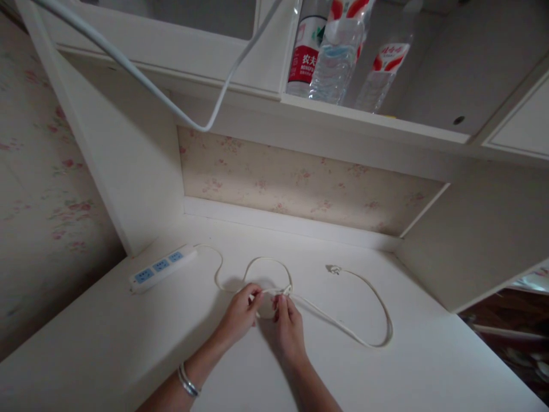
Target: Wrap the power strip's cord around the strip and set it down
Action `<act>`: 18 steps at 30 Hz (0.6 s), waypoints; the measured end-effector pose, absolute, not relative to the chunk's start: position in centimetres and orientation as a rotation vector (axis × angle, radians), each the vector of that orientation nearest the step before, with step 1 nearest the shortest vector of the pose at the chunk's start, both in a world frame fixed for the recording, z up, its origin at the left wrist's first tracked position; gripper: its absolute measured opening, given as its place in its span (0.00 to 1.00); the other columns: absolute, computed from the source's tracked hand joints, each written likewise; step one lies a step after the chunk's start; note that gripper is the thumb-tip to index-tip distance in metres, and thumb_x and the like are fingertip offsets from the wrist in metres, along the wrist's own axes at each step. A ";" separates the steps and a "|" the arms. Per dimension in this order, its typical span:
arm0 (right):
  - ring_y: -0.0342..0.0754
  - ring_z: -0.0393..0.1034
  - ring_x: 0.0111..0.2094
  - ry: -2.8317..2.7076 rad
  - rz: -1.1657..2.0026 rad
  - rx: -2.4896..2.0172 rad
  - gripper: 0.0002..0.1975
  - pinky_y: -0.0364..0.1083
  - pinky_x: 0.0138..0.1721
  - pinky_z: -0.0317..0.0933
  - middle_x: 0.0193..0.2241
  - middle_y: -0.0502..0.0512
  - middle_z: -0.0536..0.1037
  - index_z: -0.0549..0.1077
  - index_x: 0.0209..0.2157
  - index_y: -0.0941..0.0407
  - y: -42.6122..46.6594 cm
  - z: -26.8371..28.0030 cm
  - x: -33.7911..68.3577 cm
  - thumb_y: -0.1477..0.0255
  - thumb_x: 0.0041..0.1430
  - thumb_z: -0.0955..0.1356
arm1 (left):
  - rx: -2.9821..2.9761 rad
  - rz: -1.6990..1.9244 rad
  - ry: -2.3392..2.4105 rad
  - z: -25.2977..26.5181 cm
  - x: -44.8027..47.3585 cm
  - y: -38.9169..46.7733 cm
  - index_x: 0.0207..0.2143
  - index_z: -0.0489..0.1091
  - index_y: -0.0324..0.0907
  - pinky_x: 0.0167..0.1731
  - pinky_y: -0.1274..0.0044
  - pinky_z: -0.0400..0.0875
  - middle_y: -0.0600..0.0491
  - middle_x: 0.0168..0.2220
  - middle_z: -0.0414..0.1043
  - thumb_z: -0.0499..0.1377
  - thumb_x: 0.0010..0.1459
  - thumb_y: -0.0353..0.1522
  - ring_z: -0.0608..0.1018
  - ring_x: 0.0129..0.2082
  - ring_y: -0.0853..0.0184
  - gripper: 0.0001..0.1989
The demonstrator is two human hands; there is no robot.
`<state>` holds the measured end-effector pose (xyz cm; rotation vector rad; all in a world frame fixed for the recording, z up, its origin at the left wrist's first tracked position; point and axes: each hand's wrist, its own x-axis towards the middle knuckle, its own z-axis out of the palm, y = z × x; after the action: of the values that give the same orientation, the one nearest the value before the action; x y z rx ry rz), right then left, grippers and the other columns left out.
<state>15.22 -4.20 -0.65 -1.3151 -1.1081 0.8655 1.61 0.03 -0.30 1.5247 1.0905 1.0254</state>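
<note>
A white power strip (160, 268) with blue socket faces lies on the left of the white desk. Its off-white cord (271, 260) runs from the strip to my hands and loops between them. My left hand (244, 309) pinches the cord between thumb and fingers. Close beside it, my right hand (288, 323) is closed on the cord near a small knot or crossing (286, 290); the fingers hide part of it. From there the cord curves out to the right and ends in a plug (334, 269) lying on the desk.
An open shelf (377, 123) above the desk's back holds several plastic bottles (338, 57). A thick white cable (171, 111) hangs down in front of the upper left cabinet. Side panels (463, 240) bound the desk at left and right.
</note>
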 end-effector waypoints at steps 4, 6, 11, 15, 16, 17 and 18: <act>0.42 0.58 0.24 -0.853 0.891 -1.220 0.21 0.41 0.26 0.54 0.23 0.49 0.66 0.69 0.28 0.57 -3.7 -0.7 16.4 0.53 0.60 0.61 | 1.261 1.168 1.205 -0.5 0.9 1.2 0.35 0.67 0.41 0.10 0.83 0.60 0.56 0.28 0.65 0.54 0.54 0.45 0.64 0.15 0.76 0.17; 0.41 0.57 0.23 -0.751 0.910 -1.153 0.20 0.41 0.25 0.54 0.23 0.47 0.65 0.67 0.26 0.57 -3.5 -0.3 17.0 0.54 0.59 0.63 | 1.131 1.200 1.222 0.1 0.5 1.5 0.39 0.67 0.42 0.11 0.83 0.61 0.58 0.28 0.63 0.56 0.52 0.45 0.64 0.16 0.76 0.18; 0.40 0.51 0.19 -0.563 0.941 -1.133 0.20 0.40 0.20 0.53 0.18 0.43 0.55 0.68 0.28 0.56 -2.9 0.4 18.8 0.52 0.57 0.63 | 1.192 1.202 1.274 1.7 -0.4 1.3 0.32 0.68 0.41 0.13 0.83 0.54 0.60 0.22 0.59 0.59 0.50 0.46 0.62 0.16 0.75 0.17; 0.40 0.51 0.18 -0.554 0.855 -1.290 0.23 0.40 0.18 0.51 0.17 0.43 0.55 0.72 0.30 0.59 -2.6 0.4 20.4 0.50 0.55 0.64 | 1.149 1.277 1.306 1.5 -1.1 1.8 0.20 0.61 0.40 0.18 0.82 0.55 0.60 0.18 0.57 0.59 0.50 0.47 0.62 0.18 0.75 0.20; 0.40 0.52 0.18 -0.561 0.835 -1.334 0.24 0.40 0.17 0.51 0.17 0.43 0.56 0.72 0.30 0.59 -2.5 0.3 20.8 0.50 0.54 0.64 | 1.118 1.308 1.297 1.3 -1.3 2.1 0.20 0.61 0.40 0.20 0.82 0.57 0.59 0.19 0.59 0.59 0.51 0.47 0.63 0.20 0.74 0.20; 0.40 0.53 0.18 -0.571 0.818 -1.372 0.24 0.40 0.17 0.51 0.17 0.43 0.56 0.73 0.30 0.59 -2.5 0.2 21.2 0.49 0.54 0.64 | 1.077 1.349 1.281 1.1 -1.5 2.3 0.21 0.62 0.40 0.22 0.81 0.59 0.58 0.21 0.60 0.59 0.51 0.47 0.64 0.21 0.73 0.20; 0.40 0.53 0.18 -0.583 0.804 -1.405 0.25 0.40 0.17 0.51 0.17 0.43 0.57 0.73 0.30 0.59 -2.4 0.1 21.5 0.49 0.53 0.64 | 1.025 1.401 1.262 0.9 -1.7 2.6 0.22 0.63 0.40 0.24 0.81 0.60 0.58 0.22 0.62 0.58 0.51 0.48 0.65 0.23 0.73 0.20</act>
<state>21.45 -2.42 0.14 -1.4054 -0.5826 0.8036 -1.72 2.58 0.85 1.0247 1.2617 1.4006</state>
